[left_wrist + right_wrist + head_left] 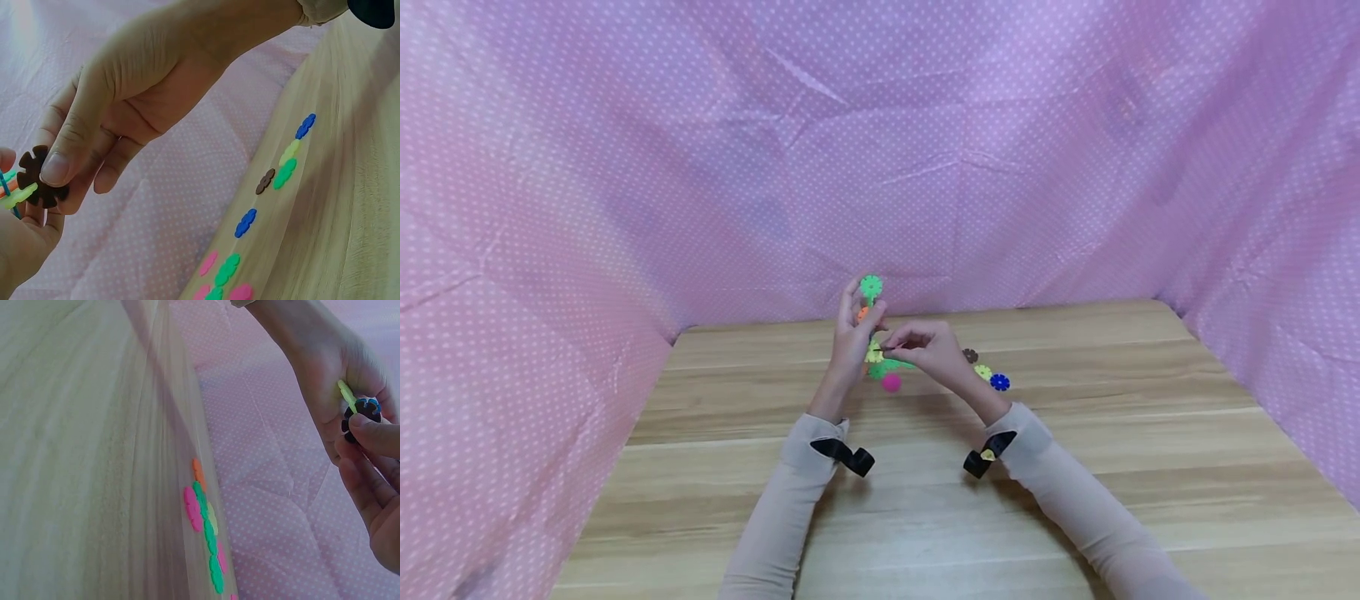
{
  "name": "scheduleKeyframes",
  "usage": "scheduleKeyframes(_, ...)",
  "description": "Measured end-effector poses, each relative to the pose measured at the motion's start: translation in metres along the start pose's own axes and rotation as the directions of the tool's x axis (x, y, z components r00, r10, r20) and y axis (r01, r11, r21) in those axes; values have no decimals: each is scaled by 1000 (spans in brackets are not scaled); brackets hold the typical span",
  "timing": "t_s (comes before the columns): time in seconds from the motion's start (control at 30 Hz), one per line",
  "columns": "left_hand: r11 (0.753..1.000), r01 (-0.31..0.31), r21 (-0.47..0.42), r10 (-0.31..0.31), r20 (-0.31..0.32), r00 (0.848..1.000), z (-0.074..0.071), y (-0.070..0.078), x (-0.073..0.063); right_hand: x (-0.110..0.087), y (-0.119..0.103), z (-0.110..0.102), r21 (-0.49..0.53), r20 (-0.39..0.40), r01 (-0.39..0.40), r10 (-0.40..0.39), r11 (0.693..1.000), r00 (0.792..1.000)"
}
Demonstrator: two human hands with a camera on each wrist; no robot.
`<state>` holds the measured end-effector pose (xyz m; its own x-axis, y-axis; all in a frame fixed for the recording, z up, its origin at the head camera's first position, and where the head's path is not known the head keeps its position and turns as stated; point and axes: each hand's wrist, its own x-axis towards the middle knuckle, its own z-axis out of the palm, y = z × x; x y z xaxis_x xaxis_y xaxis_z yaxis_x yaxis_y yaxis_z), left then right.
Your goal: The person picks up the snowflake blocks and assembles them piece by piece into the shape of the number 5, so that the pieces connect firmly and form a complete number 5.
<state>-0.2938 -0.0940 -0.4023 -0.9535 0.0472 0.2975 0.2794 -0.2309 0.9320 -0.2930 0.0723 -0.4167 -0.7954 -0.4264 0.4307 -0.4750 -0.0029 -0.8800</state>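
- Closest to me: beige sleeves (778, 508), one per arm, each with a black strap (852, 457) at the wrist, over a wood-grain table (902, 525).
- Left hand (852, 340) is raised, holding a little chain of notched plastic discs between its thumb and fingers. There's a bright green disc (871, 286) on top, an orange disc (862, 314) lower down, plus a yellow disc (19, 197).
- Right hand (934, 350) has a brown disc (30, 167) pinched between thumb and fingers, right up against that yellow one. Can't tell if they're actually slotted together.
- So yeah, chain and brown disc are both up off the table, between the two hands.
- Loose ones lie past the forearms: a pink disc (891, 382) beneath the hands, green discs (880, 369) just beside it, then off to the right a blue disc (1000, 382), a pale yellow disc (983, 372) and a second brown disc (971, 356).
- Way back: pink polka-dot cloth (887, 183), kinda wrinkly.
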Motion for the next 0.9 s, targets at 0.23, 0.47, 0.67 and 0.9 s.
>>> scheduleKeyframes(0.23, 1000, 20, 9, -20, 2, 1000, -12, 1, 2, 1, 0, -1, -42, 31, -50, 51, 998, 998)
scheduleKeyframes(0.47, 993, 119, -26, -117, 46, 992, -26, 8, 7, 6, 6, -12, -124, 115, -138, 152, 983, 982)
scheduleKeyframes(0.67, 985, 170, -10, -169, 68, 983, -33, 11, 9, 9, 15, -20, -210, 184, -137, 177, 968, 967)
scheduleKeyframes(0.9, 984, 176, 13, -177, 93, 980, -34, 9, 10, 12, 32, -19, -365, 315, -143, 267, 920, 911)
